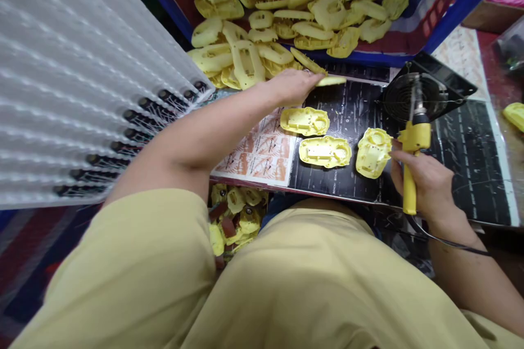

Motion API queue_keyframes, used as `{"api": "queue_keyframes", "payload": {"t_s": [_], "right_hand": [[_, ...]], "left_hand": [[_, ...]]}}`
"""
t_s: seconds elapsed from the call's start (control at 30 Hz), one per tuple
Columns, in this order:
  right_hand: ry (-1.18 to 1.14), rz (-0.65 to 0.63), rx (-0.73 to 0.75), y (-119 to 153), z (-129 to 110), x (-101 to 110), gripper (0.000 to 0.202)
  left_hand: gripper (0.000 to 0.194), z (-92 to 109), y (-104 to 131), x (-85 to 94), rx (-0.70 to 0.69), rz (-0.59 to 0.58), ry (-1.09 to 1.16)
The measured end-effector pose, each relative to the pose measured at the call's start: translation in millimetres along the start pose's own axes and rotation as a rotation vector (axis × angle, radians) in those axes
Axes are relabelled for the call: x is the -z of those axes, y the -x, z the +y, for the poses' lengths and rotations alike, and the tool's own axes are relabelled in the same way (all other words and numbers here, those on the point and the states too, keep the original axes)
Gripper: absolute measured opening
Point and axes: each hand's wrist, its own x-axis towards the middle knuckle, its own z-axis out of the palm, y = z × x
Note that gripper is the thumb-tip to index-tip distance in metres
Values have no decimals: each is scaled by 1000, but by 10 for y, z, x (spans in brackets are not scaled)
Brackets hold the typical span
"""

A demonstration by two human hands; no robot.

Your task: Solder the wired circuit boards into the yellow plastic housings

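My left hand reaches to the front of the pile, its fingers closed on a yellow plastic shell. In my right hand is a yellow hot-air gun, its metal nozzle pointing away from me. The fingertips of that hand lie close to a yellow shell standing lengthwise on the black bench top. To its left, two more yellow shells, one upper and one lower, lie with their inner sides up.
A blue-edged crate behind the bench holds several yellow shells. A black fan stands by the nozzle. White ribbed sheeting flanks my left arm. More yellow parts lie below the bench edge. A cable trails by my right wrist.
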Motion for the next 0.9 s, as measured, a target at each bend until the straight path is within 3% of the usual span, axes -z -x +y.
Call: {"api": "queue_keyframes", "payload": {"t_s": [0.1,0.23,0.4,0.53,0.7,0.8,0.9], "right_hand": [[-84,-173,53,58,277,-99,29],[-163,-299,109,111,423,-202,33],[-111,-237,197,112,193,-55,25],[-93,-195,185,145,11,97,19],[-87,-167,167,228,-90,140,21],[-145,-118,126,275,-149,67,23],[-210,-98,98,300,-205,-63,30]], "left_hand": [[59,46,167,85,200,81,174],[65,20,301,33,300,204,375],[64,180,318,28,462,91,732],[62,369,408,132,445,61,896],[57,380,739,198,526,150,793],[60,364,927,210,500,99,553],[64,420,941,184,383,10,398]]}}
